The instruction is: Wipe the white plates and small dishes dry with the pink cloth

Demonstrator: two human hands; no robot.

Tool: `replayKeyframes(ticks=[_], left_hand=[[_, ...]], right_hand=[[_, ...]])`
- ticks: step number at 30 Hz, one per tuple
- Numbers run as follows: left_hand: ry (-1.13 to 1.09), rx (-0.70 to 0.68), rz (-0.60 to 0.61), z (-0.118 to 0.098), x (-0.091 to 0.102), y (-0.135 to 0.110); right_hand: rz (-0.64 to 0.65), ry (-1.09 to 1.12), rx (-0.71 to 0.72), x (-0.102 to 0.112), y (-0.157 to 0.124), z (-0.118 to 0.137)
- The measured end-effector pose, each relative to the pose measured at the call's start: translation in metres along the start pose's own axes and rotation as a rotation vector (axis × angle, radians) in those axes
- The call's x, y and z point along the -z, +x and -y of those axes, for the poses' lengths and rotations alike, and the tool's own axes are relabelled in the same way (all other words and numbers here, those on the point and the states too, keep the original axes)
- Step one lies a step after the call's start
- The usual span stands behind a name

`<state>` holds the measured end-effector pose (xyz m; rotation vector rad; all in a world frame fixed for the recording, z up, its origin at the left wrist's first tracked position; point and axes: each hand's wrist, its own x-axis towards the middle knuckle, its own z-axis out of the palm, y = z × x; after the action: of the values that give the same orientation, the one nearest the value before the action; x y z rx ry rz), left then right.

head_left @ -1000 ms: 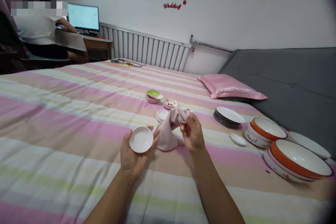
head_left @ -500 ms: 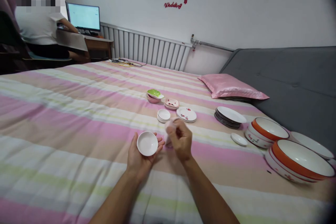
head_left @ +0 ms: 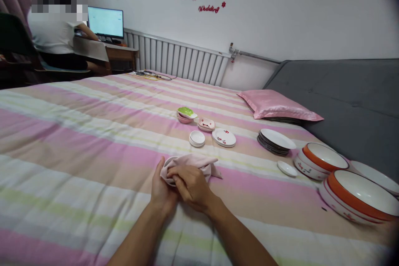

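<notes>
My left hand [head_left: 162, 193] cups a small white dish [head_left: 163, 171] from below; only a bit of its rim shows at the left. Over the dish lies a pale pink cloth [head_left: 195, 160], which my right hand [head_left: 191, 187] grips and presses into it with bent fingers. One corner of the cloth hangs out to the right. Just beyond my hands are a stack of small white dishes [head_left: 197, 138], a stack of white plates with red flowers [head_left: 224, 137] and pink patterned dishes [head_left: 206, 124].
Farther back sits a green leaf-like dish [head_left: 186, 111] on pink bowls. To the right are a plate stack [head_left: 275, 141], a small white dish [head_left: 287, 168] and large orange-rimmed bowls [head_left: 358, 193]. A pink pillow [head_left: 277, 104] lies behind. A person [head_left: 56, 37] sits at a desk.
My right hand has brought the cloth left and down onto the dish in my left hand, covering most of it. The view has shifted slightly.
</notes>
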<state>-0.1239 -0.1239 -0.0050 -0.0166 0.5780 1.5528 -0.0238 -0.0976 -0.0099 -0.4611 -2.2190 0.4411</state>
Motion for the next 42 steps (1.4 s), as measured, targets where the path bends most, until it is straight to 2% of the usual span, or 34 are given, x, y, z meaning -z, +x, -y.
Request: replayKeyframes(ticks=[6, 13, 19, 26, 33, 42], left_hand=[[0.012, -0.031, 0.026, 0.004, -0.003, -0.001], [0.091, -0.052, 0.018, 0.011, -0.003, -0.001], [0.144, -0.126, -0.007, 0.016, -0.005, -0.002], [0.213, -0.17, 0.009, 0.015, 0.0, -0.001], [0.277, -0.167, -0.031, 0.012, 0.003, 0.002], [0.316, -0.109, -0.087, 0.008, 0.001, -0.001]], right_hand=[[-0.085, -0.028, 0.076, -0.006, 0.001, -0.007], [-0.162, -0.157, -0.019, -0.001, 0.0, -0.006], [-0.198, -0.239, -0.089, 0.0, -0.001, -0.007], [-0.136, -0.287, -0.212, -0.001, -0.002, -0.004], [-0.062, -0.31, -0.333, -0.004, -0.004, 0.0], [0.058, -0.137, -0.392, 0.002, -0.001, 0.005]])
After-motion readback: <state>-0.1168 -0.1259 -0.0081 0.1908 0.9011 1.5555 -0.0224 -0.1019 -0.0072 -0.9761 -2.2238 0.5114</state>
